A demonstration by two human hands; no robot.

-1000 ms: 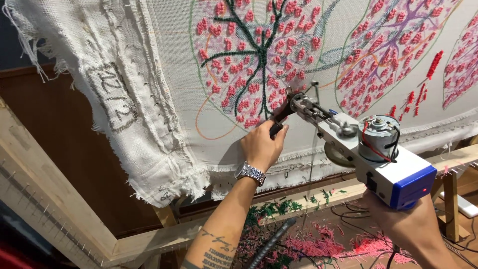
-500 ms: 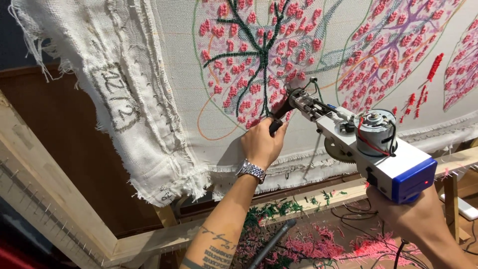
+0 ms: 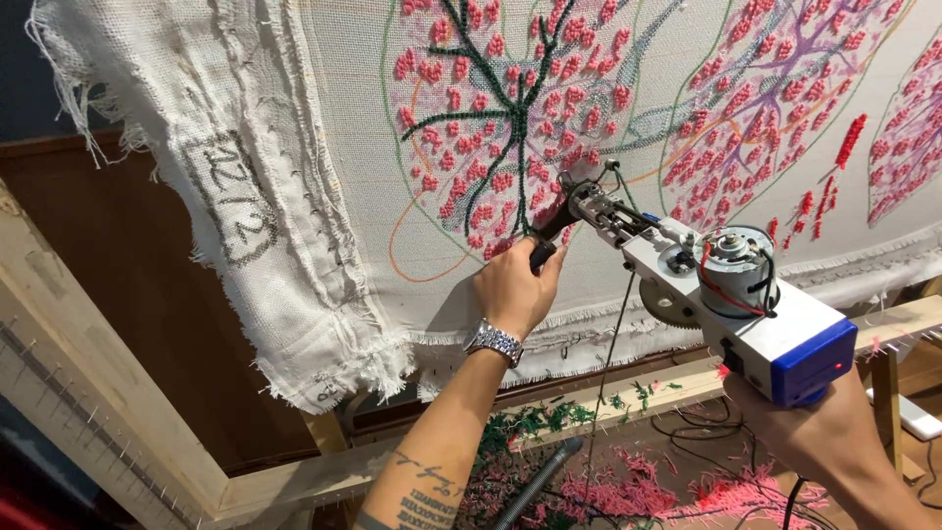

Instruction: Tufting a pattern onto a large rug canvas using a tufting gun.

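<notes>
White backing cloth (image 3: 324, 196) hung stretched on the wooden frame (image 3: 118, 412), pink and green tufting across it. Against that cloth I held the tufting gun (image 3: 706, 285), nose touching the green branch pattern. My left hand (image 3: 515, 290) gripped its black front handle; my right hand (image 3: 819, 432) clenched the rear grip below the blue end.
</notes>
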